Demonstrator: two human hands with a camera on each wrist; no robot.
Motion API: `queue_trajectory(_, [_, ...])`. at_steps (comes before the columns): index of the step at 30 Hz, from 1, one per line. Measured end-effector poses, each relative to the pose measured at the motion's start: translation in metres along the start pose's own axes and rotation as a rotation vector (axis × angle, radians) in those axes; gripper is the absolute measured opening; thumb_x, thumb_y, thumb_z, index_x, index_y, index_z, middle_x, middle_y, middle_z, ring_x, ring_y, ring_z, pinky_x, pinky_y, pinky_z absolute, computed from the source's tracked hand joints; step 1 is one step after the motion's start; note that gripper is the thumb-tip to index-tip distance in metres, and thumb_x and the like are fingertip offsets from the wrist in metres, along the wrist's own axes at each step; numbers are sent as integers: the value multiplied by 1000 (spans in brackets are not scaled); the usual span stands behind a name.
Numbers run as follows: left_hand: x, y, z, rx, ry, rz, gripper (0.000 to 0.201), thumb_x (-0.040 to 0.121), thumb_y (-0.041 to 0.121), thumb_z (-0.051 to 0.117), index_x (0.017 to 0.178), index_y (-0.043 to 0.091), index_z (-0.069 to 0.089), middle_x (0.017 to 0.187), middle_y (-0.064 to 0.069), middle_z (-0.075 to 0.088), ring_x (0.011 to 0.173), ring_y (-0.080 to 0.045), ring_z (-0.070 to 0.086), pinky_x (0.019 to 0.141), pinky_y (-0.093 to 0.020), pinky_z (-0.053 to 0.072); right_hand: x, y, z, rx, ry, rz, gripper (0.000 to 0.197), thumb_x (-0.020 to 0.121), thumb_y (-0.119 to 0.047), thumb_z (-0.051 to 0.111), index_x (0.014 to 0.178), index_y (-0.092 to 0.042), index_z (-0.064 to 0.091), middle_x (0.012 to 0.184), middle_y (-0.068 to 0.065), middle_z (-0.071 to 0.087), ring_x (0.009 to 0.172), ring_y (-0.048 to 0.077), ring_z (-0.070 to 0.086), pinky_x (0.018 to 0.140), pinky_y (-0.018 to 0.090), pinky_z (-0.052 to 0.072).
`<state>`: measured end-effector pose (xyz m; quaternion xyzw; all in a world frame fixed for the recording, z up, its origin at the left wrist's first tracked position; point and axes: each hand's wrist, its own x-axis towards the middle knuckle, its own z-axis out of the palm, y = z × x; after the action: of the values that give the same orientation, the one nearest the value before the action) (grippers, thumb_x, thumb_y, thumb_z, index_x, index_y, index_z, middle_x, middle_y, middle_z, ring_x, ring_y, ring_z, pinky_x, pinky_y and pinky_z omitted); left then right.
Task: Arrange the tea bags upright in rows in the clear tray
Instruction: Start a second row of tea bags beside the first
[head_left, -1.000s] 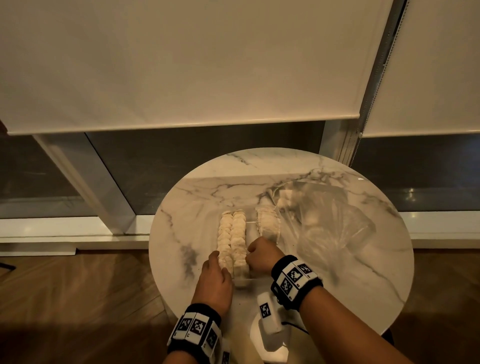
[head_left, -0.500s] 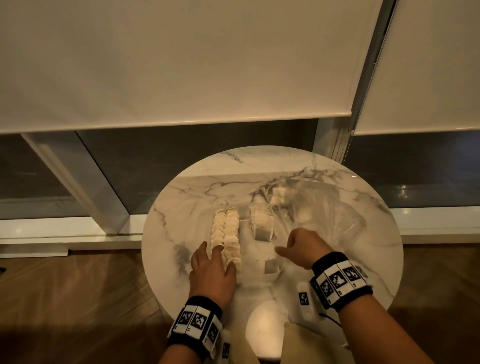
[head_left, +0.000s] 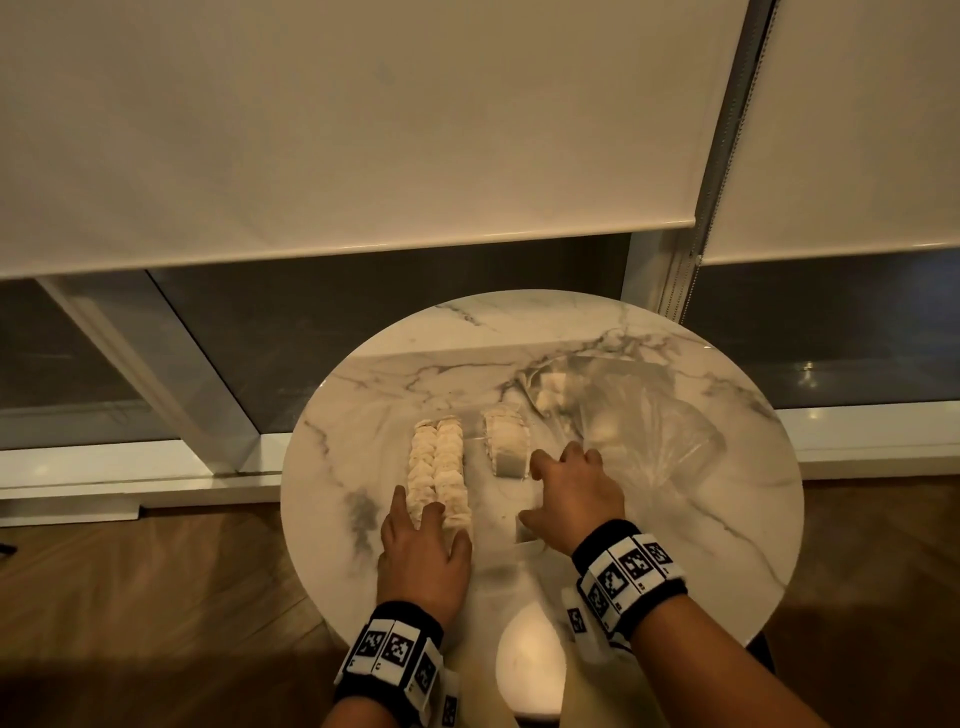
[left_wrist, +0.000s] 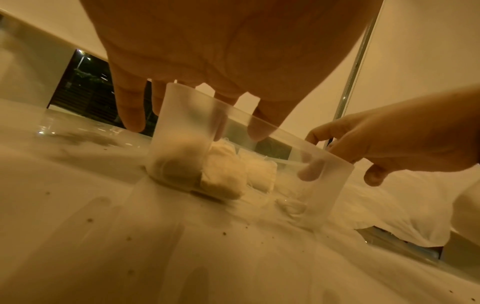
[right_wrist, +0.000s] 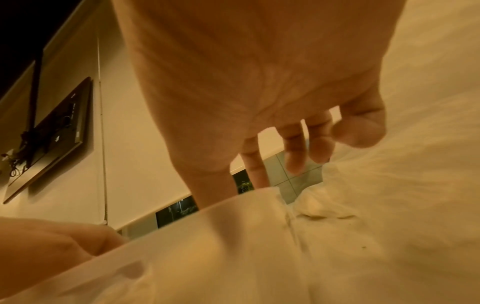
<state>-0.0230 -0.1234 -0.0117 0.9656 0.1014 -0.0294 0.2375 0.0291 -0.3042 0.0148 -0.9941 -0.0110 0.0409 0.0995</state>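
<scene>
The clear tray (head_left: 487, 496) lies in the middle of the round marble table (head_left: 675, 545). Two full rows of pale tea bags (head_left: 439, 467) stand along its left side, and a shorter third row (head_left: 506, 447) stands at its far right. My left hand (head_left: 426, 525) rests with straight fingers over the tray's near left corner (left_wrist: 182, 127), touching the row ends. My right hand (head_left: 571, 493) reaches over the tray's right wall (right_wrist: 207, 236) with spread, relaxed fingers and holds nothing. In the left wrist view a right fingertip (left_wrist: 309, 170) shows through the wall.
A crumpled clear plastic bag (head_left: 639, 431) lies right of the tray, with a few tea bags (head_left: 550, 395) at its far end. The table's near edge is close to my wrists. Roller blinds and dark window glass stand behind the table.
My right hand left the tray's near end, swung out right toward the bag, then came back to the tray's right wall. My left hand flattened its fingers and stayed at the near left corner.
</scene>
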Motion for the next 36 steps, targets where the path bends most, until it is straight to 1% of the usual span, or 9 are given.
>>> queue_trajectory(5, [-1, -3, 2, -48, 23, 0, 57, 97, 43, 46, 149, 23, 34, 165, -3, -4, 150, -28, 7, 117, -40, 25, 16, -12, 8, -160, -249, 72, 71, 79, -63, 64, 138, -25, 50, 142, 12, 39, 139, 34, 26, 100, 46, 44])
queue_trajectory(12, [-1, -5, 4, -86, 33, 2, 61, 97, 44, 47, 150, 19, 30, 165, -2, -6, 150, -26, 6, 118, -38, 22, 26, -18, 15, -117, -335, 89, 55, 86, -39, 66, 133, -16, 51, 132, 9, 54, 125, 31, 45, 93, 42, 47])
queue_trajectory(16, [-1, -6, 4, -113, 42, 2, 63, 97, 43, 48, 151, 17, 28, 165, -1, -5, 151, -25, 6, 119, -35, 20, 25, -14, 17, -41, -314, 99, 45, 88, -30, 67, 129, -15, 54, 127, 10, 57, 122, 30, 48, 92, 39, 48])
queue_trajectory(21, [-1, -7, 4, -119, 49, -5, 68, 97, 44, 49, 153, 17, 24, 165, -1, -3, 151, -25, 6, 120, -37, 19, 24, -6, 15, 127, -264, 116, 41, 77, -39, 78, 112, -19, 68, 118, 8, 61, 119, 31, 46, 95, 39, 49])
queue_trajectory(25, [0, -6, 0, -24, 55, -23, 65, 96, 49, 45, 152, 24, 25, 165, -3, 4, 151, -28, 4, 120, -45, 17, 21, 2, 6, 347, -106, 99, 13, 79, -43, 77, 85, -32, 73, 116, 3, 56, 120, 27, 40, 94, 34, 43])
queue_trajectory(29, [1, -1, -6, -26, 152, 41, 59, 92, 56, 39, 143, 26, 43, 160, -4, 22, 148, -27, 10, 120, -47, 13, 17, 7, -8, 686, 20, 2, 19, 77, -39, 82, 68, -31, 68, 98, -6, 66, 104, 15, 53, 84, 27, 42])
queue_trajectory(32, [2, 10, -15, -266, 238, 182, 50, 92, 53, 41, 129, 22, 57, 136, -2, 53, 126, -17, 46, 108, -36, 38, 11, 5, -20, 1059, -18, -34, 18, 83, -27, 80, 74, -18, 66, 74, -4, 71, 71, 11, 64, 67, 32, 53])
queue_trajectory(34, [-1, 22, -22, -546, 187, 169, 31, 97, 43, 54, 121, 25, 62, 111, 5, 68, 98, -4, 62, 86, -22, 50, 4, 2, -28, 1163, -100, -68, 19, 86, -25, 77, 82, -11, 64, 69, -1, 70, 63, 9, 61, 56, 32, 52])
queue_trajectory(36, [-4, 34, -26, -803, 115, 101, 25, 95, 44, 58, 112, 27, 66, 89, 6, 72, 78, -7, 67, 70, -24, 53, -2, -1, -33, 1177, -161, -125, 20, 87, -24, 77, 86, -9, 64, 70, 0, 69, 62, 10, 60, 51, 30, 50])
